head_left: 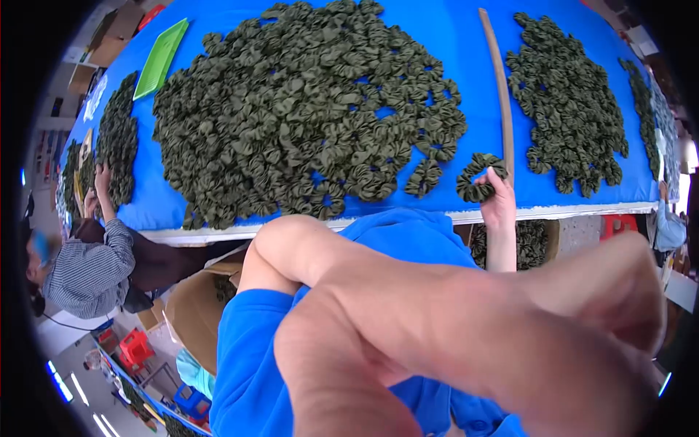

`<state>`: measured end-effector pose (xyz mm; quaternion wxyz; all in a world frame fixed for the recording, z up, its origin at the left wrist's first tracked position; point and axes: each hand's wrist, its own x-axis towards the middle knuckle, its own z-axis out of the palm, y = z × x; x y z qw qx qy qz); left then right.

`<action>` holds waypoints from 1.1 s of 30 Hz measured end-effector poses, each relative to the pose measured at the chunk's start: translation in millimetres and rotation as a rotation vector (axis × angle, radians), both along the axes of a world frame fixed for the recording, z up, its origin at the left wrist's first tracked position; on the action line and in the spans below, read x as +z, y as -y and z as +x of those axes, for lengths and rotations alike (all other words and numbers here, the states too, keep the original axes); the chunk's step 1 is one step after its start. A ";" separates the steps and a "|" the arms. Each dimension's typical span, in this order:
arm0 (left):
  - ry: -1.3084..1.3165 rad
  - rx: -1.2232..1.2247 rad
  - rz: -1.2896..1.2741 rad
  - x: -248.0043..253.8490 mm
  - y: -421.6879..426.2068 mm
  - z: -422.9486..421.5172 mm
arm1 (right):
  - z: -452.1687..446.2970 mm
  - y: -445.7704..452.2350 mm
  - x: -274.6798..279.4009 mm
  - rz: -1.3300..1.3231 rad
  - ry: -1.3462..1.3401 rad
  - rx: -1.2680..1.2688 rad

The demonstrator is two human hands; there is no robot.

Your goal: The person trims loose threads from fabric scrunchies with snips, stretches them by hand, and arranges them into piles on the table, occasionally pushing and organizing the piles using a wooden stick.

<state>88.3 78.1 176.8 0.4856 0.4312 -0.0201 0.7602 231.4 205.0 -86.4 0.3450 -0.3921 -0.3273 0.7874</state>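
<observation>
My right hand [498, 195], near the table's front edge, pinches a dark green scrunchie [475, 180] between thumb and fingers. Just left of it, a single scrunchie [423, 178] lies at the edge of a big heap of scrunchies [291, 116]. My left arm is bent, and my left hand [502, 342] is raised very close to the camera, large and blurred across the lower right. Its fingertips run out of view or smear, so whether it grips anything is hidden.
A wooden stick [499, 91] divides the big heap from another scrunchie pile [568, 102] on the blue-covered table [459, 29]. A green tray [162, 60] lies at the far left. A co-worker [87, 269] in a checked shirt handles scrunchies at left. Cardboard boxes [193, 313] stand below.
</observation>
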 end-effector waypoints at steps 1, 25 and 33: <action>0.000 0.005 -0.015 -22.4 25.7 -19.9 | 1.4 3.1 -0.6 -0.007 0.010 -0.012; -0.021 -0.093 -0.048 -18.2 34.9 -39.7 | -4.8 17.8 -14.7 -0.119 0.054 -0.004; -0.019 -0.133 -0.052 -16.1 30.5 -32.3 | -6.4 18.3 -14.9 -0.125 0.059 -0.004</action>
